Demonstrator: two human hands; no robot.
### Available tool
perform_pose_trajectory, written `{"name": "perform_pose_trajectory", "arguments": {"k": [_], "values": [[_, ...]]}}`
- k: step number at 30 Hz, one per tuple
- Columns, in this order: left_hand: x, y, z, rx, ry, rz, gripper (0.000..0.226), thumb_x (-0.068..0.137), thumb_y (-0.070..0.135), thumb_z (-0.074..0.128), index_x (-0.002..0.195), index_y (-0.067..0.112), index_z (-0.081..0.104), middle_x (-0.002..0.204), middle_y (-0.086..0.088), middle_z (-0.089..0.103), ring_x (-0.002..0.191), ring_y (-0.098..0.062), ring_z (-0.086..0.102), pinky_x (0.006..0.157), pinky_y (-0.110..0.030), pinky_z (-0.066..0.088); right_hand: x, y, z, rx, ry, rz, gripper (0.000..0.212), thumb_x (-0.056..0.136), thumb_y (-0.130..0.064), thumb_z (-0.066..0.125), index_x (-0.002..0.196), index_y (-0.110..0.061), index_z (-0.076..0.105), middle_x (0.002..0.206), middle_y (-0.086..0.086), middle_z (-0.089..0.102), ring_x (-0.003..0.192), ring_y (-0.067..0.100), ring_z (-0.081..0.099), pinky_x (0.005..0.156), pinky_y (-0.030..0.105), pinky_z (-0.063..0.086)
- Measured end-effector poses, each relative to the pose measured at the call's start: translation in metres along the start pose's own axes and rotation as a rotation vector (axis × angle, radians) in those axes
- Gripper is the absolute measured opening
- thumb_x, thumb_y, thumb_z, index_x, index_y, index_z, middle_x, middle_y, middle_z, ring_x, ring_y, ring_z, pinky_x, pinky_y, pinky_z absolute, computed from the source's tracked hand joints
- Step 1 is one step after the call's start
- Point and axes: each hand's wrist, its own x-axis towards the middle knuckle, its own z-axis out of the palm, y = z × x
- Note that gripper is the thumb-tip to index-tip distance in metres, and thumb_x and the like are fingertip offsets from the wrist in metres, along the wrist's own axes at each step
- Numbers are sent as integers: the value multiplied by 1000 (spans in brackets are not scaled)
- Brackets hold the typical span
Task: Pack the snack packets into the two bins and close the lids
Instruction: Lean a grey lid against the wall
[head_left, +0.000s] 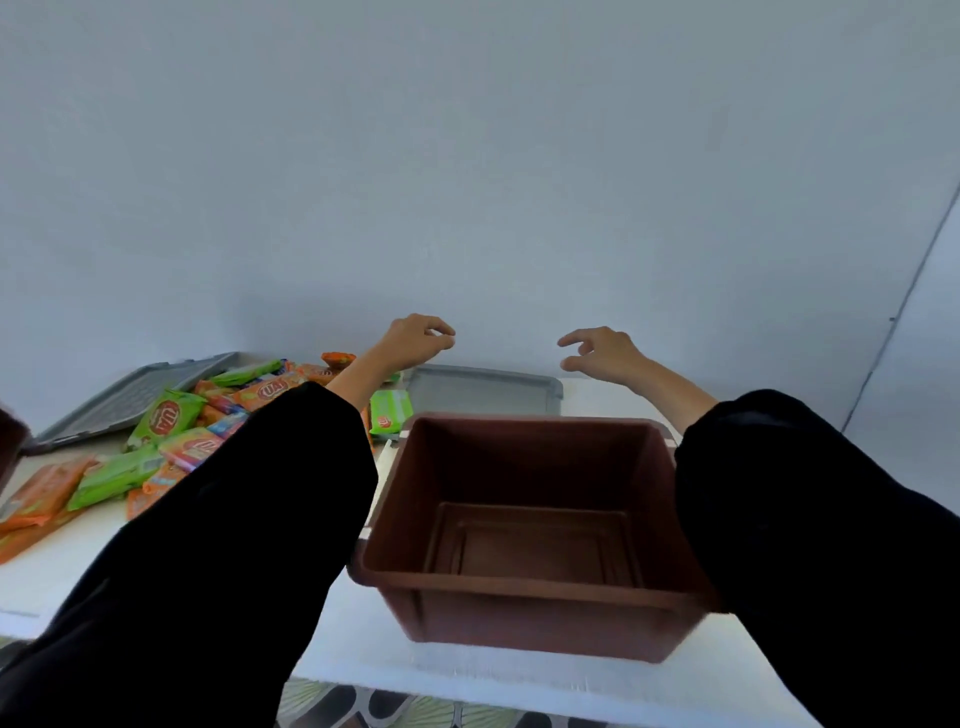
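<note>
An empty brown bin (524, 587) stands on the white table in front of me. Behind it a grey lid (483, 389) lies flat by the wall. A pile of green and orange snack packets (171, 441) covers the table's left side, with another grey lid (124, 400) propped behind it. My left hand (418, 338) hovers above the flat lid's left end, fingers loosely curled and holding nothing. My right hand (597, 351) hovers above its right end, fingers spread and empty. Both black sleeves reach past the bin on either side.
The white table (62, 571) ends at a front edge near me, with patterned floor (395, 709) below. A pale grey wall rises right behind the lids. A dark brown object (10, 447) shows at the far left edge.
</note>
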Motion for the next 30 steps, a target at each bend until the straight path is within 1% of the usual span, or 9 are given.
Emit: {"name": "perform_pose_trajectory", "arguments": {"k": [5, 10, 14, 16, 19, 22, 25, 28, 30], "values": [[69, -31, 12, 26, -65, -49, 32, 93, 25, 51, 123, 14, 58, 128, -13, 57, 122, -25, 49, 102, -31, 36, 74, 11, 17, -27, -97, 40, 43, 89, -20, 58, 132, -18, 50, 139, 10, 46, 128, 24, 43, 96, 26, 34], [126, -69, 43, 82, -168, -96, 38, 93, 22, 51, 129, 11, 53, 135, -15, 50, 127, -28, 44, 103, -29, 31, 133, 29, 53, -87, -215, 63, 49, 89, -22, 58, 136, -20, 44, 146, 10, 39, 134, 24, 37, 104, 26, 31], [152, -106, 76, 162, -235, -170, 46, 93, 30, 50, 135, 12, 45, 144, -13, 41, 135, -28, 35, 110, -32, 27, 164, 46, 81, -194, -311, 80, 55, 89, -31, 57, 140, -23, 37, 148, 6, 36, 136, 27, 32, 110, 33, 27], [156, -118, 92, 271, -273, -232, 53, 94, 41, 44, 141, 19, 36, 151, -14, 28, 141, -32, 20, 115, -39, 19, 170, 55, 95, -264, -354, 110, 61, 90, -38, 55, 144, -25, 29, 149, 9, 34, 138, 30, 25, 111, 35, 20], [156, -125, 104, 344, -221, -306, 63, 89, 58, 41, 144, 33, 25, 155, -17, 10, 143, -37, 4, 112, -53, 16, 170, 67, 114, -265, -412, 161, 72, 90, -46, 50, 149, -27, 13, 153, 17, 21, 142, 36, 6, 114, 38, 10], [156, -128, 111, 336, -170, -337, 67, 87, 62, 40, 145, 34, 22, 155, -18, 2, 143, -37, -1, 111, -55, 15, 167, 72, 127, -220, -414, 225, 80, 87, -57, 49, 148, -35, 2, 154, 23, -4, 142, 41, -6, 115, 47, 9], [158, -133, 115, 333, -190, -313, 72, 87, 63, 40, 147, 32, 17, 155, -19, -1, 142, -40, -9, 112, -55, 14, 165, 74, 140, -192, -363, 285, 80, 85, -59, 50, 146, -40, 2, 153, 22, -17, 142, 40, -9, 115, 51, 6], [164, -135, 115, 268, -173, -311, 70, 87, 60, 43, 146, 30, 21, 154, -21, 4, 142, -41, -7, 112, -54, 16, 166, 74, 146, -164, -304, 339, 82, 84, -57, 52, 147, -41, 2, 153, 24, -14, 142, 40, -8, 115, 52, 4], [167, -133, 115, 204, -135, -317, 70, 85, 58, 49, 145, 28, 27, 152, -23, 10, 142, -40, -4, 113, -52, 15, 169, 72, 145, -123, -280, 358, 84, 83, -51, 58, 147, -40, 4, 152, 26, -3, 141, 40, 1, 114, 50, 11]]}}
